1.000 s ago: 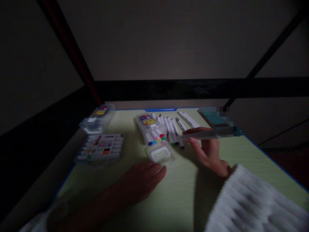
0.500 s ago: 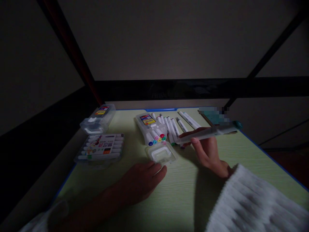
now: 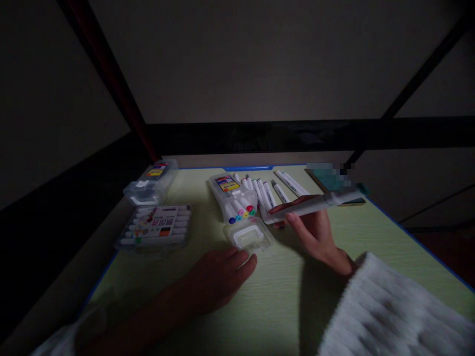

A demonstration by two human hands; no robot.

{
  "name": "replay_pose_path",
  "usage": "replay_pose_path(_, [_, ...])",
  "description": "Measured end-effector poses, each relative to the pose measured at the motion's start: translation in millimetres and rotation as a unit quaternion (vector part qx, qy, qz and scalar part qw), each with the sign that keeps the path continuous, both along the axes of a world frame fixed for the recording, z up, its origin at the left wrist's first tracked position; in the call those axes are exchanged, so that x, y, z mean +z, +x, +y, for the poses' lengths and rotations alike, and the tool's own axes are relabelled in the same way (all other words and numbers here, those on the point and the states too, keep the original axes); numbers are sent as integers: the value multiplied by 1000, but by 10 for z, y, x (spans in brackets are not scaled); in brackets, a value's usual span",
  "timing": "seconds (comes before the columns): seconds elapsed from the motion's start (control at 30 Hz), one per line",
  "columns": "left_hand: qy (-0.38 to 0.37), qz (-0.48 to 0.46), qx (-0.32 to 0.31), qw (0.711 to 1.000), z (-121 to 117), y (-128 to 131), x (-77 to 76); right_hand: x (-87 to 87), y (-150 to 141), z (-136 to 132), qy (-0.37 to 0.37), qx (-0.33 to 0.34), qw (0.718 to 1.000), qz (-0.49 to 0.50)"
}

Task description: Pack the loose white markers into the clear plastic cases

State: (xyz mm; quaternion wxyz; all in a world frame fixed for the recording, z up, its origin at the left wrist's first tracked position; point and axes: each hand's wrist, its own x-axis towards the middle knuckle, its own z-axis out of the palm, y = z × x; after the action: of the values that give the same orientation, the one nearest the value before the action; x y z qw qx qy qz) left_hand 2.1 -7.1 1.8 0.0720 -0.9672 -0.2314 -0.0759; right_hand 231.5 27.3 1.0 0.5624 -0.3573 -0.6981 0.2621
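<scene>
Right of the case (image 3: 218, 199), the right hand (image 3: 319, 237) pinched a marker (image 3: 315, 204) — likely light, stiff, best held mid-barrel — while the left hand (image 3: 217, 277) curled before it, grip unclear.

Pale green counter (image 3: 274, 296) with blue edging
Clear box (image 3: 166, 173) at ten o'clock, filled box (image 3: 158, 225) at nine, open marker box (image 3: 224, 193) at eleven, loose markers (image 3: 291, 184) at twelve, teal slab (image 3: 323, 178) at one.

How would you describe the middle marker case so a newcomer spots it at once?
On the pale green table, look to the middle, beyond the left hand. There lies a clear case with a yellow label, its lid open toward the hand. Unlike the open case at far left, it shows coloured marker ends at its mouth.
</scene>
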Motion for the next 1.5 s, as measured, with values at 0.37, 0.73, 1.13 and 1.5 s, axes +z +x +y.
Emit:
replay_pose_path(0.37, [-3, 9, 3, 1000, -3, 5, 48, 45, -65, -11, -15, 22, 999, 47])
replay_pose_path(0.73, [1, 1, -1, 1000, -2, -3, 23, 75, -95, -29, -4, 48, 996, 80])
replay_pose_path(1.13, [-5, 10, 11, 1000, -4, 7, 31, 71, -91, -50, -32, 77, 992, 96])
replay_pose_path(1.5, [-11, 12, 2, 1000, -11, -7, 30, 98, -97, -49, -42, 68, 994, 73])
